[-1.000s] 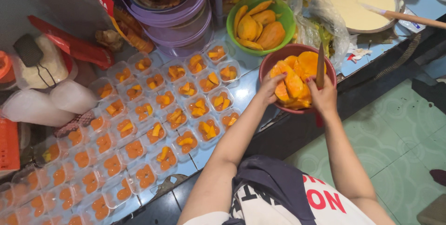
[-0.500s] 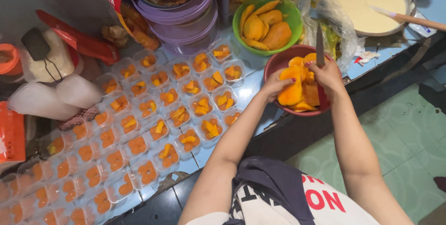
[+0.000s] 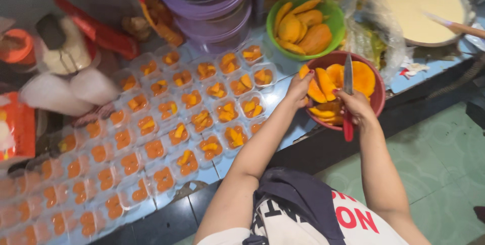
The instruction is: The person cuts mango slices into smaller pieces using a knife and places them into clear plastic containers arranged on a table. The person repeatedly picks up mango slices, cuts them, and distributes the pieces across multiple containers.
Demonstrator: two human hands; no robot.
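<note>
Head view: the left hand (image 3: 299,85) pinches a mango slice (image 3: 316,92) at the near rim of the red bowl (image 3: 380,96), fingers closed on it, while the right hand (image 3: 356,107) is wrapped around a red-handled knife (image 3: 347,80) — blade upright over the bowl's mango pieces. Just beyond both hands sits a green bowl (image 3: 328,10) of mango halves, and to the left of the left hand rows of small clear cups (image 3: 209,146) with mango chunks cover the counter (image 3: 283,98).
</note>
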